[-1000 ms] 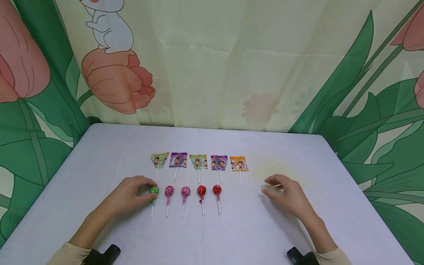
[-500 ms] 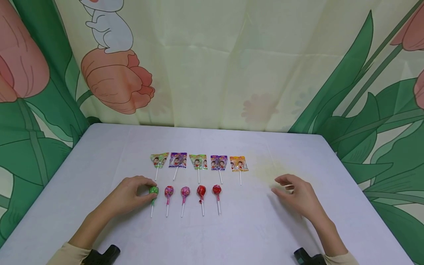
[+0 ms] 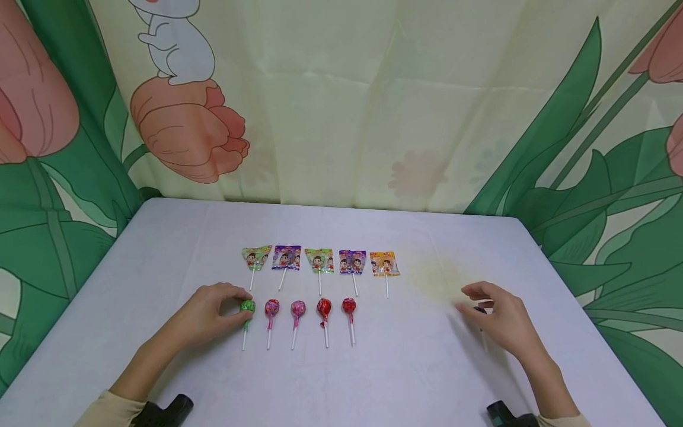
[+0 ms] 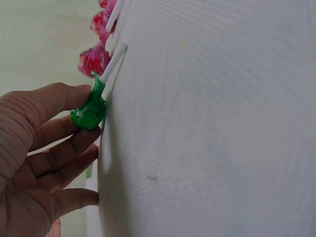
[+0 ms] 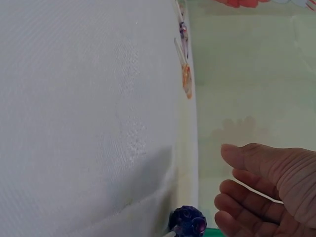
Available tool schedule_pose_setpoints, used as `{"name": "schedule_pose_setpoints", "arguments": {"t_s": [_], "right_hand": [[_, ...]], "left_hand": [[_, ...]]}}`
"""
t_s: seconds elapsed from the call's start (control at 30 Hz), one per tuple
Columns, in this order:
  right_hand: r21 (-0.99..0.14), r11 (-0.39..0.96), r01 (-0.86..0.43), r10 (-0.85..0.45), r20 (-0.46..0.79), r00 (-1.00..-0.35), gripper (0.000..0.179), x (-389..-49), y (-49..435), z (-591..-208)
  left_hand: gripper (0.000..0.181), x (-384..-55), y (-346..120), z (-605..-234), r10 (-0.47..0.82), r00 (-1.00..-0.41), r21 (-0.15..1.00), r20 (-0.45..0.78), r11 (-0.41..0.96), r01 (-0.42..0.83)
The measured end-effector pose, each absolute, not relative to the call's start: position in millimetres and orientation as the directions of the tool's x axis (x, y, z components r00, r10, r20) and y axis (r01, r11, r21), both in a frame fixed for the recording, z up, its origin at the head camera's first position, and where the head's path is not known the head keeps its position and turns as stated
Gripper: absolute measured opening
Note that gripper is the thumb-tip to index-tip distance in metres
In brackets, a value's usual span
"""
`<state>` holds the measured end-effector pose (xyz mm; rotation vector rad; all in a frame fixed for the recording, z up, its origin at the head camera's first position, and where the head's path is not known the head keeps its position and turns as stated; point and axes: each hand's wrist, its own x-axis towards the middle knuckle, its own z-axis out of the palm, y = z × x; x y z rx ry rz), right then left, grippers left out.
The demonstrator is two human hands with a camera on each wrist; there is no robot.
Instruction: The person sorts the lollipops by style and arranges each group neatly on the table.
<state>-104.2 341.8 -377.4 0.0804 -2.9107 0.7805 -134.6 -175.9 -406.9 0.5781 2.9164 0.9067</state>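
Observation:
At the left end of the near row of lollipops, my left hand [image 3: 216, 311] pinches a green-wrapped lollipop [image 3: 248, 306] by its round head. Its white stick points toward me; in the left wrist view the green lollipop [image 4: 89, 112] sits between thumb and fingertips, close to the tabletop. My right hand [image 3: 496, 314] hovers at the right, fingers loosely curved and holding nothing. Partly hidden behind it is a dark lollipop [image 3: 484, 337]. The right wrist view shows this dark purple round lollipop [image 5: 187, 222] lying on the table, apart from the fingers.
Two pink-purple lollipops [image 3: 271, 308] and two red ones [image 3: 324, 307] continue the near row. Behind lies a row of flat-bagged lollipops, with an orange one [image 3: 385, 263] at its right end. A white cloth covers the table [image 3: 405, 379]; a printed curtain [image 3: 341, 118] hangs behind.
My right hand has moved to the right, away from the rows, and the dark lollipop has come into sight behind it. My left hand has stayed on the green lollipop.

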Motion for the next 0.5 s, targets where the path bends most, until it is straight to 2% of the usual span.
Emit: {"name": "schedule_pose_setpoints", "arguments": {"t_s": [0.5], "right_hand": [[-0.489,0.872,-0.013,0.022,0.067,-0.998,0.039,-99,356,-379]], "left_hand": [[0.023,-134,-176,-406,0.367,-0.925,0.557,0.1,0.749,0.358]]}}
